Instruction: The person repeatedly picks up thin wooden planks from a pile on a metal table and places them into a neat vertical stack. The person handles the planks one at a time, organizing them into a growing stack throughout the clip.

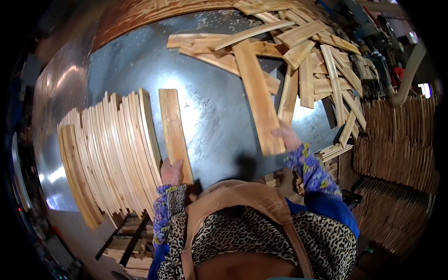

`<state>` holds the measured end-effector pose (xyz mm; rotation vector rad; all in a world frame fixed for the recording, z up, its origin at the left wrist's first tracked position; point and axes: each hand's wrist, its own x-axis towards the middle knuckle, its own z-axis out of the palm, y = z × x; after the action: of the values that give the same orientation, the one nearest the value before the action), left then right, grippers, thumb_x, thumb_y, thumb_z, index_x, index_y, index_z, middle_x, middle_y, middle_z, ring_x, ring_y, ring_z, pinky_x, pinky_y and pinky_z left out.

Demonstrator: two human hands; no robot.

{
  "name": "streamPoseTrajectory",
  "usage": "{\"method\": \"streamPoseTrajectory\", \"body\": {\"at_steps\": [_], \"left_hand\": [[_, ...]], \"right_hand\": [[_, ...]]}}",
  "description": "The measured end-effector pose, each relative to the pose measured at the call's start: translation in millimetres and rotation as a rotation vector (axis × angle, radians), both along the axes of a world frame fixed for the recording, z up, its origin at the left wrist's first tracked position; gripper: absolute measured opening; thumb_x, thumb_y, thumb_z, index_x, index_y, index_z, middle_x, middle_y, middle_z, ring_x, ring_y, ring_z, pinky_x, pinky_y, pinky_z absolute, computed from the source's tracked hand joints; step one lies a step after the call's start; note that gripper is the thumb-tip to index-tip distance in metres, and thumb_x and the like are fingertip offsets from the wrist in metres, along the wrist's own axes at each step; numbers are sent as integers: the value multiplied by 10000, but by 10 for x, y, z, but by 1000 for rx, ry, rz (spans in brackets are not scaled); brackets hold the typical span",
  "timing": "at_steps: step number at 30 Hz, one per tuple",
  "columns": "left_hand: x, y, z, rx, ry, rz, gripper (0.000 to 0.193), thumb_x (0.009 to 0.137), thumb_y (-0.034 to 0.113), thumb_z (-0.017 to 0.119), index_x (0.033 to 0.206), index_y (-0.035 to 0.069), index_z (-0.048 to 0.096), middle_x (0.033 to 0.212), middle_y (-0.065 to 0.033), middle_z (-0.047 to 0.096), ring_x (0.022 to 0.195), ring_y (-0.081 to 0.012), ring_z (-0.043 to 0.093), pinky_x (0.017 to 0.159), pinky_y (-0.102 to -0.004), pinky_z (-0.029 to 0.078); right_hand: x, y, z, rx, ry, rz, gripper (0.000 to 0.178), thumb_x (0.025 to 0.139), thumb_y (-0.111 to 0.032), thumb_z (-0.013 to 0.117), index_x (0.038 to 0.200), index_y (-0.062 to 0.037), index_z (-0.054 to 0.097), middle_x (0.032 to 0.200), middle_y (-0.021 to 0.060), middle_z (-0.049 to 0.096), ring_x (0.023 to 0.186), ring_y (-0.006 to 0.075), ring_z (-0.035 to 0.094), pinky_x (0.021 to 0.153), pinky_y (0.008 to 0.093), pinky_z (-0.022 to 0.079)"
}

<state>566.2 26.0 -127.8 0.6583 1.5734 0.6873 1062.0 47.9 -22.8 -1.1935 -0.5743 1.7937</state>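
Observation:
My left hand [172, 171] is closed around the near end of a short wooden board [172, 121], which stands just to the right of a row of boards. My right hand [288, 136] grips the near right edge of a longer, wider wooden board [255, 95]. That board's far end reaches to the loose pile. The row of boards [109, 149], set on edge side by side, lies close to my left hand. A jumbled pile of loose boards [305, 60] spreads over the far right of the metal table [210, 116].
A reddish-brown wooden panel [140, 21] borders the table's far side. Tall stacks of thin wood [396, 144] stand at the right, below machinery with a pale hose [413, 72]. A dark metal frame [130, 242] holding wood is under the table's near left edge.

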Motion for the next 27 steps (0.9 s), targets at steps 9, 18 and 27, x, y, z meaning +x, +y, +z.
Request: {"method": "streamPoseTrajectory", "body": {"at_steps": [9, 18, 27], "left_hand": [[-35, -398, -154, 9, 200, -30, 507, 968, 334, 787, 1288, -53, 717, 1120, -168, 805, 1007, -253, 745, 943, -402, 574], [525, 422, 333, 212, 108, 98, 481, 1000, 365, 733, 1284, -23, 728, 1150, -248, 787, 1093, -371, 753, 986, -438, 560], [356, 607, 580, 76, 257, 31, 462, 1028, 349, 730, 1332, 1, 717, 1173, -211, 799, 1091, -340, 763, 988, -421, 571]], "right_hand": [[-724, -656, -337, -260, 12, 166, 848, 960, -477, 819, 1591, 3, 520, 1416, 138, 683, 1145, 254, 734, 1007, 426, 607], [-2200, 152, -880, -278, 381, 412, 499, 1128, -199, 602, 1571, 14, 512, 895, 112, 667, 801, 260, 672, 797, 445, 635], [-1790, 369, -1242, -256, 588, 31, 474, 1166, -322, 541, 1555, -51, 551, 1399, 219, 707, 1158, 375, 736, 946, 530, 648]]}}
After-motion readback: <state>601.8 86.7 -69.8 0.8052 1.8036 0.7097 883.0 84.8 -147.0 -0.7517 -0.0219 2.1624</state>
